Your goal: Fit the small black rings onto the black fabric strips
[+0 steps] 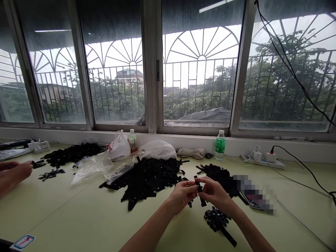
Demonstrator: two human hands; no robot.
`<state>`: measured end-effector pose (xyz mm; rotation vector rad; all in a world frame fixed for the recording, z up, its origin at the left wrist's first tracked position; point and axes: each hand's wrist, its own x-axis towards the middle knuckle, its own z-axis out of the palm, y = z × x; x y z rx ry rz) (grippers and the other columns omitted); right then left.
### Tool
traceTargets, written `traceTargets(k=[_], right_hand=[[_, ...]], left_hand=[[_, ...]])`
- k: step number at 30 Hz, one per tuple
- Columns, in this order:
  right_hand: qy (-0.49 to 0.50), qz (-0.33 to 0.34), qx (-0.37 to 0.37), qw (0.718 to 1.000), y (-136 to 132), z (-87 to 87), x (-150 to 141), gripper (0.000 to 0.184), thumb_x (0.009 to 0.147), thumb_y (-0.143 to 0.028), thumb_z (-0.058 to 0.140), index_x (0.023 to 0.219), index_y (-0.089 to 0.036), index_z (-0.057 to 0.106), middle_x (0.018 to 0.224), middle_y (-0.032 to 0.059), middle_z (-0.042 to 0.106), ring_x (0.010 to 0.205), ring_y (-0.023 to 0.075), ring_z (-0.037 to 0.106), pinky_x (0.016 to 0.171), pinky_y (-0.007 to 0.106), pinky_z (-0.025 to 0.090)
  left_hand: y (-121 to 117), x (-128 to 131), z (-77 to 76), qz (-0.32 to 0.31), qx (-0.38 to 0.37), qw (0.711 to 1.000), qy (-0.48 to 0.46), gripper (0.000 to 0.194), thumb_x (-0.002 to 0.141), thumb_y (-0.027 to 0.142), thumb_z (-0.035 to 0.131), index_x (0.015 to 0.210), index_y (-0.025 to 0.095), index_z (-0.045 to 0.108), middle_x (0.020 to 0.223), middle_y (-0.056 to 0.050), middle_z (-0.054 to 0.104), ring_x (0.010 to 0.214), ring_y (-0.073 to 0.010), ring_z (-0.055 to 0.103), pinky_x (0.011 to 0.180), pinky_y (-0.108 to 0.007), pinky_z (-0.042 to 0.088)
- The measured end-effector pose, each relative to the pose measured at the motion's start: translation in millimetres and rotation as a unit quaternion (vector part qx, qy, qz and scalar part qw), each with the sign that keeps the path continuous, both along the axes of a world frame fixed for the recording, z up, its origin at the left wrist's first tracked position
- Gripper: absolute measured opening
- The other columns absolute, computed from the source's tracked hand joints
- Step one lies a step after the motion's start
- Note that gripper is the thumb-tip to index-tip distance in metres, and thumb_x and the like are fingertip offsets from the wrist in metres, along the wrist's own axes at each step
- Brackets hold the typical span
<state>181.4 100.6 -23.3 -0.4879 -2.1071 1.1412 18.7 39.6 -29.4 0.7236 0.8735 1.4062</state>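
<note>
Both my hands meet above the pale green table (78,217), pinching one short black strap (200,190) between them. My left hand (181,196) grips the strap's left side with closed fingers. My right hand (214,192) pinches its right side, and the strap's end hangs down between the hands. Just below my right wrist lies a small heap of black ring-shaped parts (216,217) with another strap beside it. A big pile of black straps (149,176) lies beyond my left hand, and a smaller pile (219,174) beyond my right.
Another person's hands (13,173) work at the far left near more black pieces (70,154). Plastic bags (119,147), two bottles (219,145), a folded umbrella (190,152) and a power strip (262,160) with cables line the windowsill side. A blurred flat object (254,196) lies to my right.
</note>
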Motion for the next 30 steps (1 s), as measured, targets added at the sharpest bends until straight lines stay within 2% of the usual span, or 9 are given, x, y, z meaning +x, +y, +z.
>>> traceTargets(k=[9,18,30], right_hand=[[-0.010,-0.003,0.008,1.000,-1.9,0.1,-2.6,0.037,0.077,-0.027,0.066,0.113,-0.020,0.060,0.100,0.0049,0.054,0.062,0.0104,0.054,0.054,0.026,0.047],[-0.002,0.001,-0.013,1.000,-5.1,4.9,-3.4,0.038,0.076,-0.025,0.065,0.113,-0.019,0.060,0.095,0.0038,0.054,0.061,0.0100,0.051,0.052,0.026,0.046],[0.003,0.000,-0.022,1.000,-4.8,6.4,-1.3,0.045,0.074,-0.035,0.069,0.114,-0.018,0.060,0.079,0.0001,0.054,0.059,0.0111,0.050,0.051,0.025,0.044]], left_hand=[[-0.6,3.1,-3.0,0.000,-0.004,1.000,0.031,0.035,0.052,0.028,0.088,0.073,0.009,0.068,0.061,-0.001,0.058,0.057,-0.0083,0.053,0.058,-0.022,0.039],[0.4,6.9,-6.3,0.007,0.021,0.999,0.032,0.036,0.053,0.033,0.087,0.067,0.011,0.063,0.062,0.000,0.056,0.060,-0.0094,0.052,0.065,-0.026,0.039],[-2.8,7.3,-1.5,-0.010,0.011,1.000,0.016,0.036,0.052,0.030,0.088,0.073,0.011,0.067,0.065,-0.001,0.056,0.061,-0.0087,0.051,0.063,-0.024,0.037]])
